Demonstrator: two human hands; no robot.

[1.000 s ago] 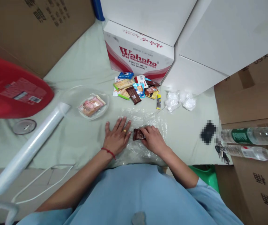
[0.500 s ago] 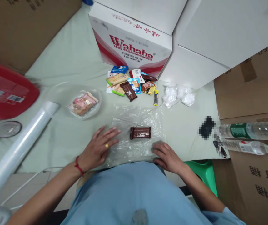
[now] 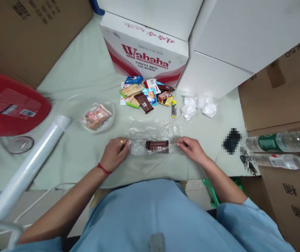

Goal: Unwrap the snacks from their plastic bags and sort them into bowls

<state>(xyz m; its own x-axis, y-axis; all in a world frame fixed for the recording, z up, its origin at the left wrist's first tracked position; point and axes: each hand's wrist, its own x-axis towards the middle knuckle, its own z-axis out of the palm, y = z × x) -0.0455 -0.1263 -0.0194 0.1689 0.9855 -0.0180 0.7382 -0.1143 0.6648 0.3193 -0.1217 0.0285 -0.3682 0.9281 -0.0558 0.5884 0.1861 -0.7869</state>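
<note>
A brown wrapped snack bar [image 3: 157, 146] lies on a sheet of clear plastic film [image 3: 154, 131] on the pale green tablecloth. The near edge of the film is folded up over the lower part of the bar. My left hand [image 3: 116, 150] pinches the film at its left corner, thumb against fingers. At the right side my right hand [image 3: 190, 147] pinches the film's other corner, and the film is stretched between the two hands. Neither hand touches the bar.
Several packaged snacks [image 3: 146, 94] are piled before a Wahaha box [image 3: 146, 57]. Crumpled clear film bundles [image 3: 189, 107] lie right of them. Left are a clear tub [image 3: 110, 120] with packets, a plastic film roll [image 3: 34, 161] and a red container [image 3: 11, 105]. Bottles [image 3: 286, 141] and keys [image 3: 248, 164] lie right.
Both hands have gone from lying with fingers spread beside the film to pinching its near corners. They have moved forward, folding the near edge over the bar.
</note>
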